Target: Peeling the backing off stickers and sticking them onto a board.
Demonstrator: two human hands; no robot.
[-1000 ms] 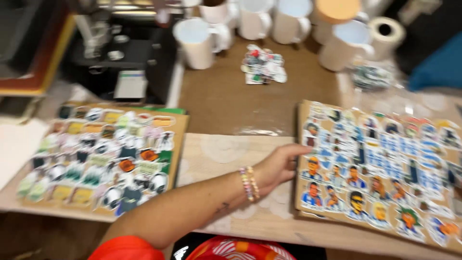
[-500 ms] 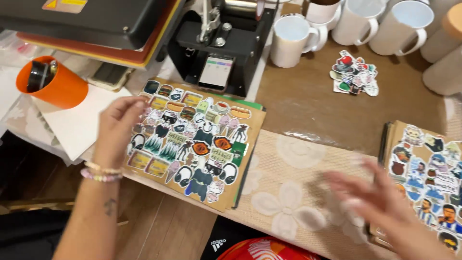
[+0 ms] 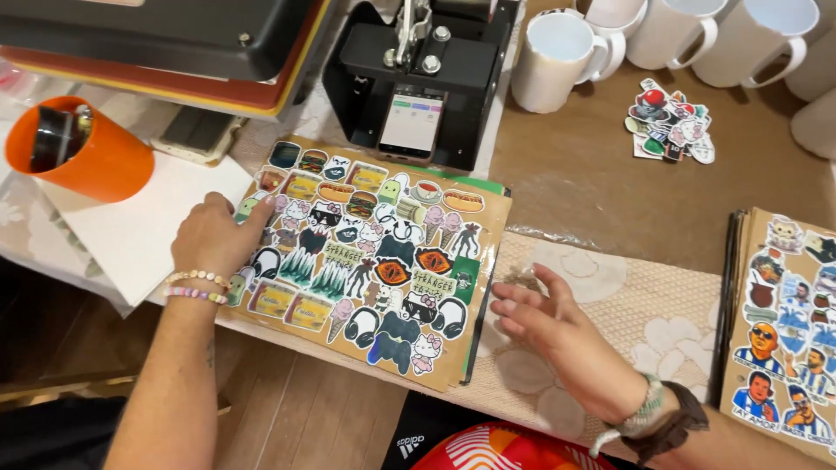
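Our left hand [image 3: 212,237] lay flat and loosely spread on the left edge of the sticker board [image 3: 366,257], fingers reaching onto the first stickers, nothing pinched. That board, a brown card packed with cartoon stickers, sat dead centre on the table, tilted a little clockwise, with more sheets stacked beneath it. At four o'clock from the board our right hand [image 3: 557,335] hovered open, fingers spread and pointing toward nine o'clock, just beside the board's right edge; we could not tell whether the fingertips touched it. The hand lay over a beige flowered mat [image 3: 670,322]. At three o'clock, well apart, we had a second board [image 3: 784,331] of stickers, mostly portraits, cut off by the frame. At twelve o'clock from the centre board stood a black press [image 3: 418,78], its small screen facing us and its base just touching the board's top edge. At one o'clock a row of white mugs [image 3: 557,61] lined the back, and a loose pile of stickers [image 3: 669,122] lay near them. At ten o'clock an orange cup [image 3: 78,152] rested on its side, beside white paper [image 3: 139,235] that ran under our left hand.
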